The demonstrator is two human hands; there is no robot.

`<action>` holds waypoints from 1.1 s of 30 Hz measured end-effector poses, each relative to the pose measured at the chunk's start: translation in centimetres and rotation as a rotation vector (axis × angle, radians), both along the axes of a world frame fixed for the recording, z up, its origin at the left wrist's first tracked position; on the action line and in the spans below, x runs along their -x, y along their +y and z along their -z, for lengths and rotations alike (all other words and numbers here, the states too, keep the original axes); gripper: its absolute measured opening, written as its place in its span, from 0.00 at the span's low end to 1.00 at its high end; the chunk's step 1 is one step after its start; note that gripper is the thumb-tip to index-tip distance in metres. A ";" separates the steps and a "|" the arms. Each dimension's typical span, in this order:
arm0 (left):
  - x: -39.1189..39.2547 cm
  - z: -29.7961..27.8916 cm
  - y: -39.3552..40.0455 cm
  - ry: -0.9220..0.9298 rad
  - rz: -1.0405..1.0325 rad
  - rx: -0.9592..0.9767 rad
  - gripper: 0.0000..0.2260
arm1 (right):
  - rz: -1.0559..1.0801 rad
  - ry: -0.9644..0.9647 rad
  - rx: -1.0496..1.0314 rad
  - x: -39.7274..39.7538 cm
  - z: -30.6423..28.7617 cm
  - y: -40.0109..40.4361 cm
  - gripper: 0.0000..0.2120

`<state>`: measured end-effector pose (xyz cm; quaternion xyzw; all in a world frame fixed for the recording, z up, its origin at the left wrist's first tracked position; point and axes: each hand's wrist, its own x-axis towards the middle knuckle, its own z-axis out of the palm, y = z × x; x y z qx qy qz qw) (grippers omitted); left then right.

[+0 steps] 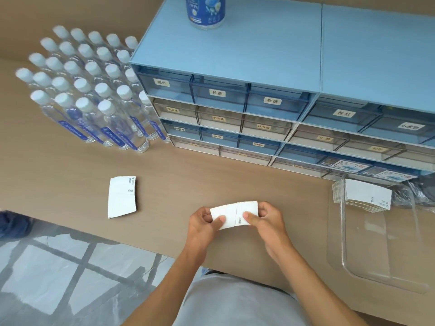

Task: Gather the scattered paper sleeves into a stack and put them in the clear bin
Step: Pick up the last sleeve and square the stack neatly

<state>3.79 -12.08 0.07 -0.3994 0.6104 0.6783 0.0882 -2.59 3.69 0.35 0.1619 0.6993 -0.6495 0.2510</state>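
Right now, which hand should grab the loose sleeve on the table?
Left hand: the loose sleeve lies on its side, while the bin is right. The right hand can keep the held sleeve.

A block of clear water bottles [89, 90] with white caps stands at the far left of the tan table [211, 175]; right of them sits a blue drawer cabinet [259, 95] with labelled drawers, one bottle [205, 11] on top
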 end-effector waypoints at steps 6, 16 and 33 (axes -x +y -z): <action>-1.2 -0.4 -3.9 -0.080 -0.147 -0.047 0.06 | -0.051 -0.062 -0.045 -0.2 -0.1 -4.9 0.08; -4.6 -0.1 -9.3 -0.184 -0.499 -0.014 0.12 | -0.346 0.039 -0.265 -0.2 -0.4 -14.8 0.07; -5.3 -0.2 -19.8 -0.246 -1.113 -0.032 0.14 | -1.171 0.419 -0.601 2.9 0.1 -35.6 0.19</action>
